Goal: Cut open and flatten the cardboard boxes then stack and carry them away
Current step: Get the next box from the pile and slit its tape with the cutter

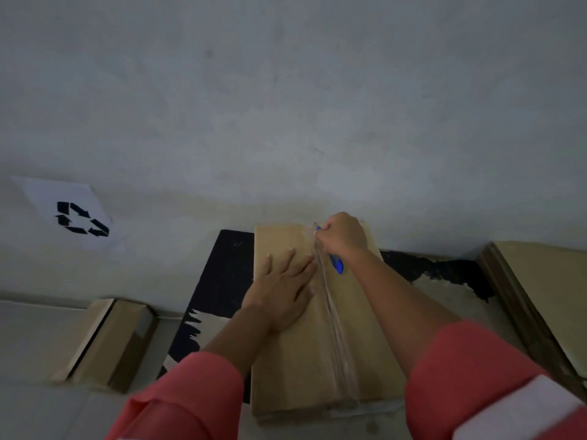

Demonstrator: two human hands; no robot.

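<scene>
A brown cardboard box (298,354) stands in front of me, its top sealed by a strip of clear tape (333,315) running down the middle. My left hand (282,290) lies flat on the top, left of the tape, fingers straight. At the far end of the tape my right hand (343,235) grips a blue box cutter (336,263). The cutter's tip meets the tape near the box's far edge; the blade itself is hidden by my fingers.
A smaller cardboard box (108,341) sits on the floor at the left. Stacked cardboard (540,296) leans at the right edge. A white sheet with a black recycling symbol (79,219) hangs on the grey wall. A black mat (222,281) lies under the box.
</scene>
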